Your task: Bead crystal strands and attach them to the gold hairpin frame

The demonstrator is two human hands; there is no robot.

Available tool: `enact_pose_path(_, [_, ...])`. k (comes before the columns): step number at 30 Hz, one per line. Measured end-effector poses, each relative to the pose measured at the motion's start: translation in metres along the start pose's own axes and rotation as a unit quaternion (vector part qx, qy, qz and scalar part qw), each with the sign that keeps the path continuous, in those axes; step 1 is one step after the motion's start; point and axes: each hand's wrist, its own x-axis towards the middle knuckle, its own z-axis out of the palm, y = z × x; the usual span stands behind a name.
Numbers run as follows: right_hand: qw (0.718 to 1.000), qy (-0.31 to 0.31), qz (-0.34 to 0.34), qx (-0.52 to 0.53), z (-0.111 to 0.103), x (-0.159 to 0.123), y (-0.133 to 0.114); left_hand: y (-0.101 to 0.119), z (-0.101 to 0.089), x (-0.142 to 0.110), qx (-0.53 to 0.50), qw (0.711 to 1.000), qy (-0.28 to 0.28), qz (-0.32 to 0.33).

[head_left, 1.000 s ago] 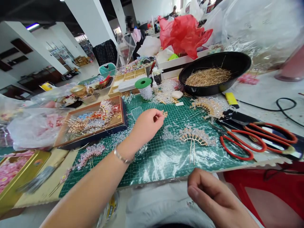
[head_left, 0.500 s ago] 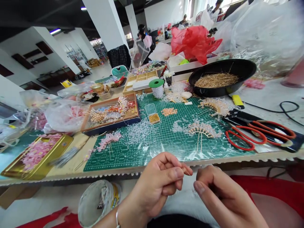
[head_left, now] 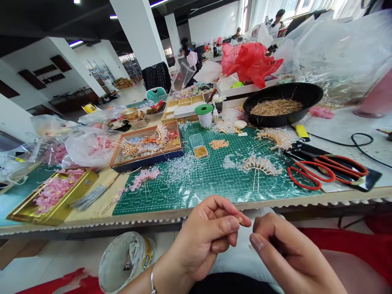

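My left hand (head_left: 211,239), with a bracelet at its wrist, is closed in a pinch just in front of the table edge. A tiny pale speck shows at its thumb and fingertip, too small to name. My right hand (head_left: 284,249) is also pinched shut, thumb against bent forefinger, a short gap away; whatever it grips is hidden. Beyond them, on the green cutting mat (head_left: 183,200), lies a beaded hair comb (head_left: 260,165) with two gold prongs. Clear beads (head_left: 180,169), peach pieces (head_left: 219,144) and a small box of gold beads (head_left: 200,152) lie behind.
Red-handled scissors (head_left: 312,175) lie at the right, below a black bowl of gold pins (head_left: 281,104). At the left are a gold tin of pink flowers (head_left: 52,198), grey wires (head_left: 94,196) and a box of hair ornaments (head_left: 147,145). A white bucket (head_left: 122,261) stands below.
The camera view has tilted and shifted slightly. Both hands keep their pinched poses, nearly unmoved; the left fingertips sit marginally closer to the right hand.
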Motion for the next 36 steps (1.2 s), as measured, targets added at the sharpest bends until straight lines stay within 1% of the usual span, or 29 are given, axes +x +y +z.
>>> enact_pose_path(5, [0.994, -0.106, -0.02, 0.031, -0.005, -0.002, 0.001, 0.001, -0.001, -0.002, 0.011, 1.0, 0.001, 0.001])
enact_pose_path(8, [0.992, -0.12, -0.007, 0.025, -0.006, -0.002, 0.0, 0.001, -0.001, -0.002, 0.038, 0.999, 0.011, 0.002])
enact_pose_path(11, [0.99, -0.137, 0.022, 0.039, -0.005, 0.0, -0.003, 0.004, -0.002, -0.003, 0.093, 0.995, 0.012, 0.021])
enact_pose_path(13, [0.986, -0.15, 0.043, 0.057, -0.003, 0.003, -0.004, 0.009, -0.002, -0.004, 0.144, 0.988, 0.005, 0.047])
enact_pose_path(15, [0.981, -0.161, 0.072, 0.081, -0.002, 0.006, -0.003, 0.015, -0.002, -0.005, 0.221, 0.972, -0.003, 0.077])
enact_pose_path(17, [0.972, -0.177, 0.105, 0.117, -0.001, 0.007, -0.001, 0.023, 0.0, -0.006, 0.319, 0.942, -0.008, 0.11])
enact_pose_path(20, [0.952, -0.19, 0.146, 0.192, 0.0, 0.008, 0.003, 0.033, 0.002, -0.006, 0.451, 0.877, -0.002, 0.163])
enact_pose_path(22, [0.941, -0.195, 0.158, 0.229, 0.0, 0.01, 0.006, 0.036, 0.004, -0.006, 0.517, 0.833, -0.003, 0.199])
enact_pose_path(24, [0.935, -0.207, 0.161, 0.237, 0.001, 0.013, 0.01, 0.038, 0.005, -0.005, 0.565, 0.794, -0.013, 0.223])
enact_pose_path(26, [0.936, -0.217, 0.158, 0.229, 0.001, 0.017, 0.014, 0.037, 0.006, -0.003, 0.594, 0.77, -0.025, 0.233])
enact_pose_path(29, [0.941, -0.214, 0.153, 0.213, 0.001, 0.023, 0.02, 0.039, 0.006, 0.002, 0.612, 0.755, -0.045, 0.231])
enact_pose_path(31, [0.944, -0.212, 0.149, 0.206, -0.001, 0.027, 0.025, 0.047, 0.004, 0.012, 0.622, 0.746, -0.074, 0.227])
enact_pose_path(32, [0.945, -0.207, 0.15, 0.205, -0.002, 0.029, 0.027, 0.054, 0.001, 0.02, 0.635, 0.734, -0.08, 0.227])
enact_pose_path(33, [0.944, -0.206, 0.15, 0.208, -0.003, 0.032, 0.029, 0.063, -0.004, 0.03, 0.659, 0.712, -0.07, 0.231])
enact_pose_path(34, [0.944, -0.205, 0.15, 0.211, -0.004, 0.034, 0.031, 0.073, -0.01, 0.043, 0.696, 0.676, -0.049, 0.237])
enact_pose_path(35, [0.943, -0.208, 0.149, 0.214, -0.004, 0.036, 0.033, 0.083, -0.018, 0.059, 0.742, 0.625, 0.004, 0.243])
enact_pose_path(36, [0.94, -0.219, 0.149, 0.216, -0.004, 0.038, 0.035, 0.094, -0.028, 0.077, 0.796, 0.551, 0.062, 0.245])
